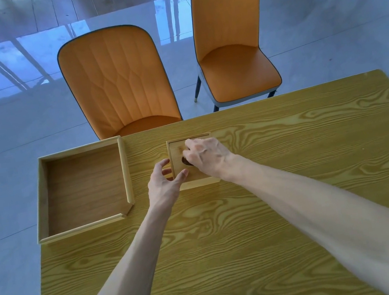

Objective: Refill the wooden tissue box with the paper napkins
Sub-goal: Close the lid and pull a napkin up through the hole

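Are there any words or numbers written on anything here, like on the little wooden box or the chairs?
None: no word, number, label or brand can be read anywhere.
Wooden tissue box: plain wood on the parts that show; the right hand and the left hand cover some of it.
Wooden tray: plain.
Table: only wood grain.
Two orange chairs: only stitching, no writing.

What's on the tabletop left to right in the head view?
Open wooden tray → left hand → wooden tissue box, with the right hand on top of it. The fingers of the left hand touch the box's left edge. No napkins show on the table.
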